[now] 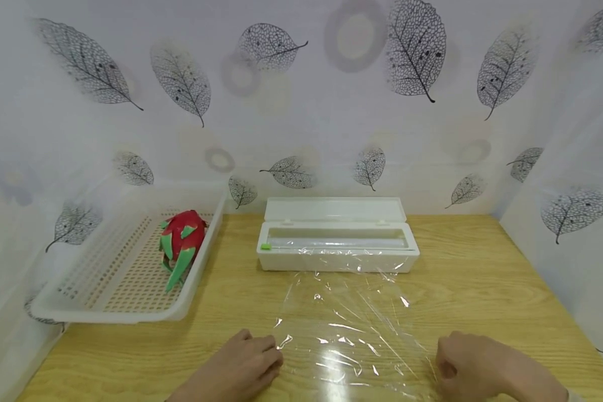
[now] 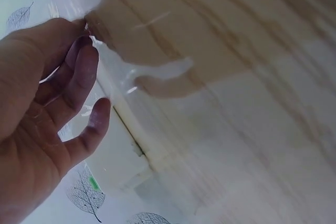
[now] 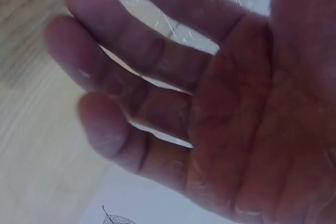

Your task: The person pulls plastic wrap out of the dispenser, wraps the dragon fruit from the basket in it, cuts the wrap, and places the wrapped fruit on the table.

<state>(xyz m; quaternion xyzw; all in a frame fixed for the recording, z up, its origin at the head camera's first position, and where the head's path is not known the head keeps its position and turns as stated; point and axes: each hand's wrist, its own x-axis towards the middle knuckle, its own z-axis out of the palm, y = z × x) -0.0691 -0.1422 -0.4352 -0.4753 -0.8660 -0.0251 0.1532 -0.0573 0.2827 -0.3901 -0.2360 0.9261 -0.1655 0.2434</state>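
Note:
A sheet of clear plastic wrap stretches toward me from a white dispenser box, creased and shining. My left hand pinches its near left edge; in the left wrist view, thumb and forefinger meet on the film while the other fingers curl loosely. At the near right edge, my right hand grips the film, knuckles up. The right wrist view shows that hand's palm and bent fingers, with the pinching fingertips out of frame. The box lid stands raised, and a roll lies inside.
A white plastic basket stands at the left, holding a red dragon fruit with green scales. A small green slider sits on the box's left end. Leaf-patterned sheeting encloses the back and sides of the wooden table.

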